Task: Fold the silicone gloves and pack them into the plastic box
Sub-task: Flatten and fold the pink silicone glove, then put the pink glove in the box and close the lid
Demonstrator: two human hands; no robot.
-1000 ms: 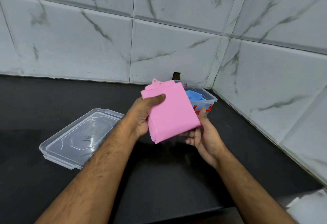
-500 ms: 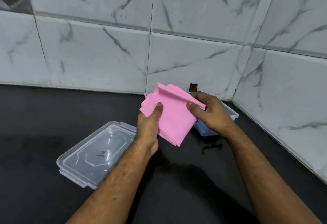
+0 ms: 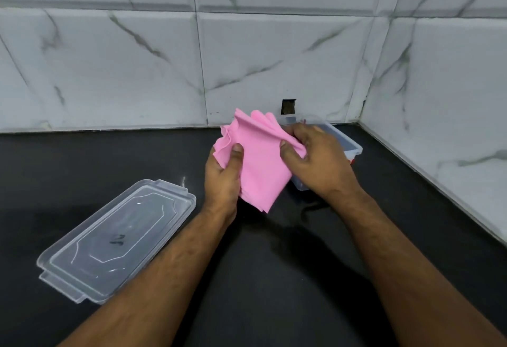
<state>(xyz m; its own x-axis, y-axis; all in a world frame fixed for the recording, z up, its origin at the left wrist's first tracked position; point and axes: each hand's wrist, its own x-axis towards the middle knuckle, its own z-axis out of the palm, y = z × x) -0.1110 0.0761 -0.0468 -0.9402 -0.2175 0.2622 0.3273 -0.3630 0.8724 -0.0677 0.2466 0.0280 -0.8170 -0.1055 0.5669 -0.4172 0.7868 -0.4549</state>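
Left hand (image 3: 222, 175) grips the near-left edge of the folded pink silicone glove (image 3: 259, 164), thumb on top. Right hand (image 3: 315, 162) pinches its far-right corner. The glove is held above the matte black desk (image 3: 274, 278). The clear plastic box (image 3: 345, 145) sits behind the right hand, by the marble-tiled wall corner (image 3: 367, 72). The transparent lid (image 3: 118, 239) lies flat left of the left forearm.

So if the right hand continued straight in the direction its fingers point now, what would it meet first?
The right hand points leftward and already pinches the folded pink silicone glove. Beyond the glove, it would probably meet the left hand, which grips the opposite edge; depth is unclear.
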